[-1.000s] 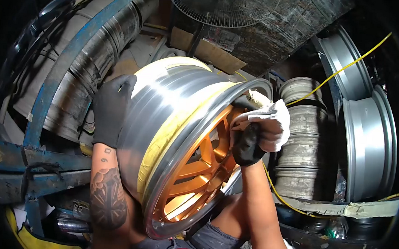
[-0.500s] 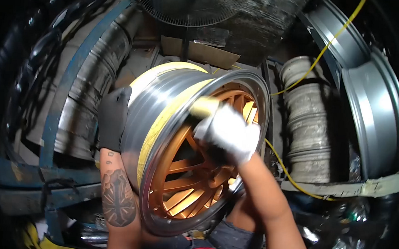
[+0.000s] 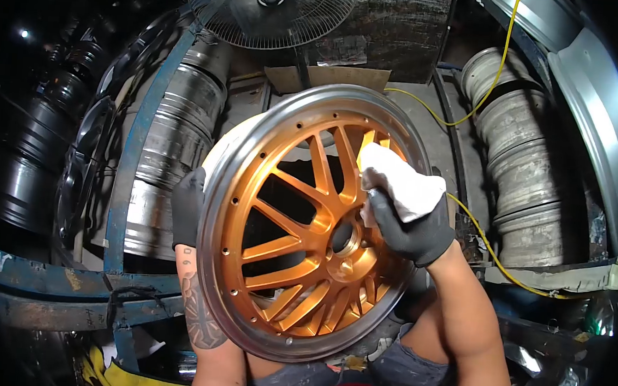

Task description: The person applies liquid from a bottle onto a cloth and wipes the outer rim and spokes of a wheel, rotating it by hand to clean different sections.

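A large wheel rim point(image 3: 297, 240) with copper-orange spokes and a bare grey metal lip faces me, tilted, above my lap. Small bolt holes ring the orange face. My left hand point(image 3: 189, 205), in a black glove, grips the rim's left side; its fingertips are hidden behind the edge. In a matching glove, my right hand point(image 3: 417, 228) is closed around a crumpled white cloth point(image 3: 403, 181), over the spokes at the right of the hub. Pale yellow masking point(image 3: 236, 137) shows on the barrel behind the upper left lip.
Stacked bare metal rims stand left point(image 3: 177, 142) and right point(image 3: 526, 164), beside blue metal frame bars point(image 3: 146, 140). A fan point(image 3: 270, 14) stands ahead, near a cardboard piece point(image 3: 330, 77). A yellow hose point(image 3: 497, 70) curves down the right side. Dark rims point(image 3: 36, 148) are at far left.
The rim has turned so its orange face points more toward me, hiding most of the taped barrel. My right hand with the cloth has moved right across the spokes.
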Demonstrator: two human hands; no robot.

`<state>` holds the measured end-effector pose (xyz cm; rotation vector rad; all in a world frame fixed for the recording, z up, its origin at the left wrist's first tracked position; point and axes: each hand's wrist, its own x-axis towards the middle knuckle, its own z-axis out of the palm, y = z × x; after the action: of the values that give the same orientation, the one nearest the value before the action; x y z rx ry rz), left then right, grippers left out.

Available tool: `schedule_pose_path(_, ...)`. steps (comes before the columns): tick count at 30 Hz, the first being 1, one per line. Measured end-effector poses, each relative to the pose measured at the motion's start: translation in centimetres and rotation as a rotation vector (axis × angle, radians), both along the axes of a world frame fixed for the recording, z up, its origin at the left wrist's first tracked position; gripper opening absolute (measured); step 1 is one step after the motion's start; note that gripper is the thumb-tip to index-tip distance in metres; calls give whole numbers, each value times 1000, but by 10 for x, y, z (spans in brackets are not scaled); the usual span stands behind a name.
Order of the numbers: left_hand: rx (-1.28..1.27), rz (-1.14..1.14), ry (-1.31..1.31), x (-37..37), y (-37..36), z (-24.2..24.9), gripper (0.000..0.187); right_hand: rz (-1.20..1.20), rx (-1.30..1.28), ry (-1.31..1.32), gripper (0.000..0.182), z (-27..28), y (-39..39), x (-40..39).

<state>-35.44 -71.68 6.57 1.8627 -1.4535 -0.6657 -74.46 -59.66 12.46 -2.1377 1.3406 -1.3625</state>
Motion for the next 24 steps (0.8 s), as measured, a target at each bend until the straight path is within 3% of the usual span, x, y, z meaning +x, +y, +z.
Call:
schedule_pose_path(5,-7,-14,-6,1,12,-3,38,13,-65,146,40,-6,6,-11)
schedule_pose_path(10,-99,-76,94,3,26,-8,37,-37,-15,164,41,-16,16,-12)
schedule_pose_path(14,-150,-144,385,-19,62,12,37,-75,101,260,37,-23,18,-14)
schedule_pose_path(15,-53,-158,508,-36,77,33,37,-81,88,242,38,-22,19,-12)
schedule_pose_path(18,-276,-209,-213,-46,99,44,36,-60,7,148,39,-5,25,-5)
schedule_pose_path(19,-418,-266,-522,-27,96,20,37,-41,-1,118,40,3,27,0)
schedule_pose_path(20,-208,-10,-75,-61,108,48,44,2,-63,129,43,10,28,2)
schedule_pose_path(21,-214,89,-319,-51,97,31,53,46,-48,-114,41,3,27,10)
schedule_pose_path(22,-242,129,-249,-52,95,23,57,-82,-92,-24,35,-3,26,8)
schedule_pose_path(23,-185,199,-216,-42,76,-9,58,139,1,-208,38,-30,22,-8)
schedule_pose_path(24,-300,217,-342,-44,69,-19,59,342,113,-399,43,-56,18,-24)
